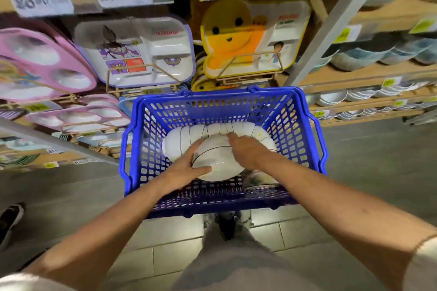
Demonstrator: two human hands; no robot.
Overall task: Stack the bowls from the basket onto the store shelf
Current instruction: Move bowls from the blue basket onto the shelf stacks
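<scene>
Bowls [236, 129] fill the blue basket [212, 104]; left hand [186, 169] and right hand [246, 149] clasp the front bowl [217, 160].

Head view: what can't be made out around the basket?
All head view.
- Row of bowls in the blue basket: count unclear; the front bowl and left hand cover part.
- Right hand: its fingertips are blurred, grip unclear.
- Item in the basket's near right corner: partly hidden under the right forearm.
- Small yellow shelf tags at right: too small to read.
</scene>
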